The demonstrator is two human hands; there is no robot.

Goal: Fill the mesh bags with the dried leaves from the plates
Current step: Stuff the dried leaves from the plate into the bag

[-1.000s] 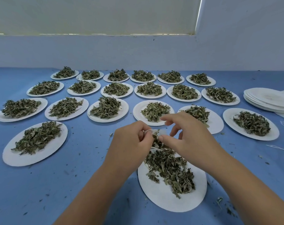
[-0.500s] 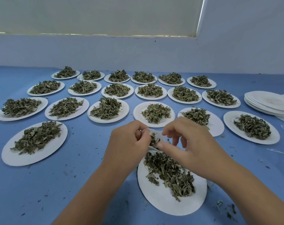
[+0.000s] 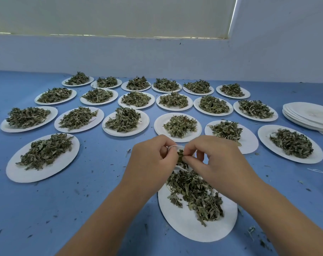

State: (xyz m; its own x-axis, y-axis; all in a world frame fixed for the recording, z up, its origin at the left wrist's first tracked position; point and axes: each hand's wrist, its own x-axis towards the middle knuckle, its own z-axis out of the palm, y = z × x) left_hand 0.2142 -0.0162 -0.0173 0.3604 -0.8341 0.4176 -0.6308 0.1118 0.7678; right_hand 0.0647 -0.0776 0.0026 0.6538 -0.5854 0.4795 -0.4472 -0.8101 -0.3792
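Now my left grip (image 3: pixel 153 159) pinches the small white mesh bag (image 3: pixel 173 146) by its mouth above the near round white paper plate (image 3: pixel 184 230); my right grip (image 3: pixel 216 159) clamps dried green leaves (image 3: pixel 180 156) at it. Mid-fill, I judge: next, push these in, then gather more.

Both bare forearms reach in from the near edge, the left forearm (image 3: pixel 109 218) angling up from the near left and the right forearm (image 3: pixel 286 215) from the near right, so the hands meet in the middle. The left hand (image 3: pixel 153 161) shows its back to the camera, its fingers curled, and grips the rim of a mesh bag (image 3: pixel 181 168) between thumb and forefinger. The right hand (image 3: pixel 219 159) faces it, almost touching. Its thumb and forefinger pinch a tuft of dried leaves (image 3: pixel 180 157) at the bag's mouth, and its other fingers are bent loosely underneath.
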